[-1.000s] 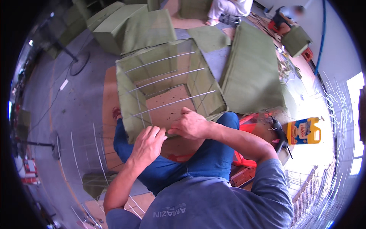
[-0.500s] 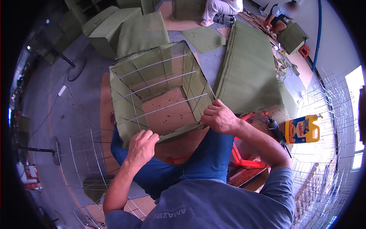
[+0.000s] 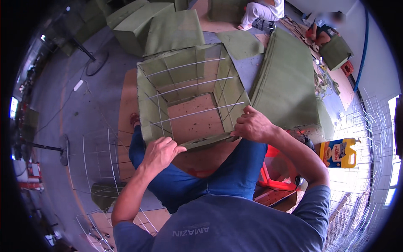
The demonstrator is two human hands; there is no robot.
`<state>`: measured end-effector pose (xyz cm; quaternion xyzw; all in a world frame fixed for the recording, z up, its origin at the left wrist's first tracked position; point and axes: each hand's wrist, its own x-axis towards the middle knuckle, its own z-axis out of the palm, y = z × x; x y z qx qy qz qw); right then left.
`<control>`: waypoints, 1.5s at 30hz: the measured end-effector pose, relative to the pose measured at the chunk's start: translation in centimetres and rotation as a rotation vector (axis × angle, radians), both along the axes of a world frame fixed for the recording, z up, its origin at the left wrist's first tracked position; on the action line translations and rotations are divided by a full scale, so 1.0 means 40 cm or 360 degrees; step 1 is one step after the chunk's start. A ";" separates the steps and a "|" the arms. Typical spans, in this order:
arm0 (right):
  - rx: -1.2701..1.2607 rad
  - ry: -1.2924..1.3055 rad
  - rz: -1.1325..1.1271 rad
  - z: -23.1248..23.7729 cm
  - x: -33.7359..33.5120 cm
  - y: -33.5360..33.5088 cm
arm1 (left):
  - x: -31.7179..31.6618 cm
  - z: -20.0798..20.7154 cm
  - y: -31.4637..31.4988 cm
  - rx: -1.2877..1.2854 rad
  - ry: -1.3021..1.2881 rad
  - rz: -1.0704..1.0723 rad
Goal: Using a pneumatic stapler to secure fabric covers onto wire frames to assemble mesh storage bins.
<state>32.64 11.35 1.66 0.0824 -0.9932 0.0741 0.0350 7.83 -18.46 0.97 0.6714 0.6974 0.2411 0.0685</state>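
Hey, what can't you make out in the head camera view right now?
In the head view:
Bare left hand: its own back hides the grip's underside.
Open green fabric-covered wire box: its own walls hide the far outer side.
Person in pale trousers: upper body cut off by the top edge.
Red plastic object: blue trousers hide part of its shape.

Grey floor [image 3: 110,91], brown sheet [image 3: 129,97], flat green sheet [image 3: 242,44]

Yellow jug [image 3: 338,153], blue pipe [image 3: 365,42] along wall [image 3: 384,56]
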 end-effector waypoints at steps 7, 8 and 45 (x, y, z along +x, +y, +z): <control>0.0255 0.0401 -0.0063 -0.019 0.014 -0.040 | 0.011 -0.009 -0.030 0.0216 0.0282 0.0168; 0.0253 0.0391 -0.0076 -0.019 0.016 -0.033 | 0.008 -0.021 -0.033 0.0127 0.0285 0.0179; -0.1134 0.0175 -0.1976 0.066 -0.197 0.134 | -0.366 0.067 0.214 -0.0007 -0.1278 0.1407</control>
